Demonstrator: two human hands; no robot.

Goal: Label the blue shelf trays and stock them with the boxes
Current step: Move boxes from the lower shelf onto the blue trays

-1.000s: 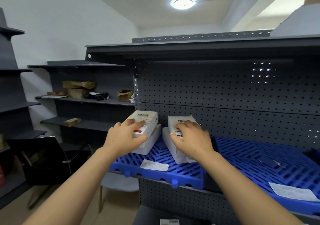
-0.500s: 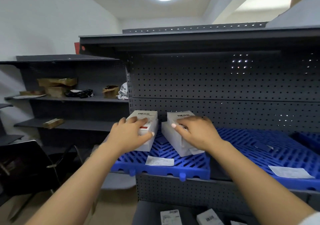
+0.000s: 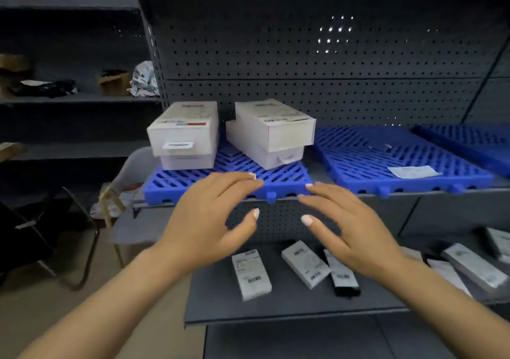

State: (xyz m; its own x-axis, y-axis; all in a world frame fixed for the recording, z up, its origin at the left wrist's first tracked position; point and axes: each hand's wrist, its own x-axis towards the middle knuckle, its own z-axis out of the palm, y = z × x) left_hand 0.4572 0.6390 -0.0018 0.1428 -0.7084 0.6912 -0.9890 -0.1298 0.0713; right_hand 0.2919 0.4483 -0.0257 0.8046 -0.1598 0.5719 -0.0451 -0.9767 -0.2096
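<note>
3 blue trays (image 3: 176, 186), 4 white boxes (image 3: 183, 128) in two stacks of 2, 1 paper label (image 3: 414, 171), 2 hands (image 3: 204, 220), several small boxes (image 3: 251, 274) below, count unclear.

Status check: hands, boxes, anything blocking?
Left hand and right hand open, holding nothing. Two white box stacks on left blue tray. Nothing blocking.

Dim, light spots glinting through pegboard (image 3: 317, 55) holes, overall motion blur, wide-angle bending at edges
</note>
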